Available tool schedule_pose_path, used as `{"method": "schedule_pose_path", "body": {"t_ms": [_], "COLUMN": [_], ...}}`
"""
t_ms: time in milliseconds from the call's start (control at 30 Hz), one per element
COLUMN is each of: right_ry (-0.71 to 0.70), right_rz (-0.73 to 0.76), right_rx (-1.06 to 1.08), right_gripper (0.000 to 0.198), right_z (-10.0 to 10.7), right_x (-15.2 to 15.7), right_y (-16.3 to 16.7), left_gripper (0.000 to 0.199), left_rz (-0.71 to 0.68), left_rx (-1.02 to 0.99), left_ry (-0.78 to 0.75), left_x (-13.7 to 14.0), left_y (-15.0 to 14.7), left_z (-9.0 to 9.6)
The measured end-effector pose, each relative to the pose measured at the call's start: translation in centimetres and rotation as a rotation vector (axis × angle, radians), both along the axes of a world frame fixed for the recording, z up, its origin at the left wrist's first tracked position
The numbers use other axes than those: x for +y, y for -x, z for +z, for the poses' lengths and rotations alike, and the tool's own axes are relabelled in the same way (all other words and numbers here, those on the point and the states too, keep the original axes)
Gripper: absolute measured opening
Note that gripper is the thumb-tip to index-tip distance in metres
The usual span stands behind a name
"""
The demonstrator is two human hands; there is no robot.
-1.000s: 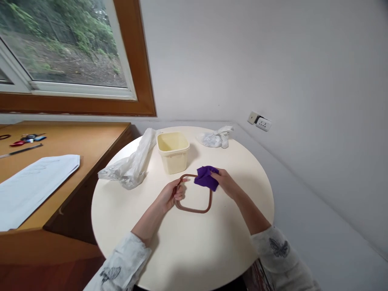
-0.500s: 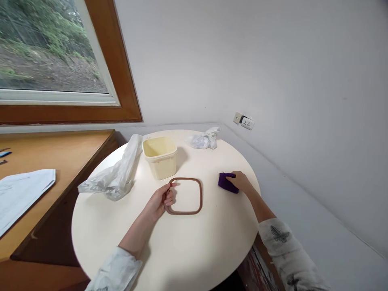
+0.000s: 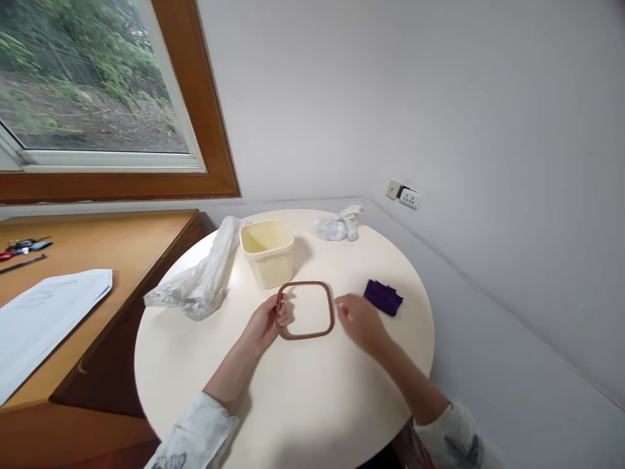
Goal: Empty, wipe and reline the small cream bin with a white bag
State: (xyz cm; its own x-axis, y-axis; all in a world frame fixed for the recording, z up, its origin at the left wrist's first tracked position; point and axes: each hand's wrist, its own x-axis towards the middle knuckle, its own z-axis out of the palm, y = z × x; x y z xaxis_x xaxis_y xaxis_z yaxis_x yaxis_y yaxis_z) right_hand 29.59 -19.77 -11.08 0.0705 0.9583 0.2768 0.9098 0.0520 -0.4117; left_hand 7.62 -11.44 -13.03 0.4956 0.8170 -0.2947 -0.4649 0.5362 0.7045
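The left hand has its fingers clamped on the left side of a brown frame, near the middle of the round table. The right hand is just beside the frame's right side; it is blurred, so I cannot tell whether its fingers are together or touching the frame. A purple cloth lies toward the table's right edge, beyond that hand. A cream tub stands toward the far edge, between a long plastic bag along the left edge and a small bag.
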Motion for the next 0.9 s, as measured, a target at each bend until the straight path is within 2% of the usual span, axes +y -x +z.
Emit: {"method": "schedule_pose_path", "body": {"t_ms": [33, 100, 200, 300, 567, 767, 900], "right_ry": [0.006, 0.028, 0.039, 0.026, -0.141, -0.120, -0.082], "right_rz": [0.100, 0.181, 0.207, 0.189, 0.094, 0.028, -0.010], "right_rx": [0.004, 0.026, 0.016, -0.014, -0.030, -0.027, 0.022], "right_gripper": [0.021, 0.021, 0.022, 0.016, 0.019, 0.019, 0.016], "right_z": [-0.4, -1.1, -2.1, -2.5, -2.7, -2.1, -1.9], "right_x": [-0.4, -0.9, -1.1, -0.9, -0.3, 1.3, 3.6], "right_y": [1.8, 4.8, 7.2, 7.5, 5.2, 1.6, -0.9], "left_gripper": [0.013, 0.011, 0.009, 0.009, 0.017, 0.028, 0.024], "left_rz": [0.000, -0.001, -0.017, -0.055, -0.160, -0.164, -0.156], "left_rx": [-0.010, -0.026, -0.054, -0.093, -0.042, 0.071, 0.081], "left_ry": [-0.008, -0.020, -0.036, -0.048, -0.068, -0.036, -0.049], "left_x": [0.0, -0.1, -0.3, -0.4, -0.2, -0.1, -0.1], "left_y": [0.0, 0.0, 0.2, 0.3, 0.1, 0.1, 0.1], "left_z": [0.0, 0.0, 0.0, 0.1, 0.3, 0.3, 0.5]}}
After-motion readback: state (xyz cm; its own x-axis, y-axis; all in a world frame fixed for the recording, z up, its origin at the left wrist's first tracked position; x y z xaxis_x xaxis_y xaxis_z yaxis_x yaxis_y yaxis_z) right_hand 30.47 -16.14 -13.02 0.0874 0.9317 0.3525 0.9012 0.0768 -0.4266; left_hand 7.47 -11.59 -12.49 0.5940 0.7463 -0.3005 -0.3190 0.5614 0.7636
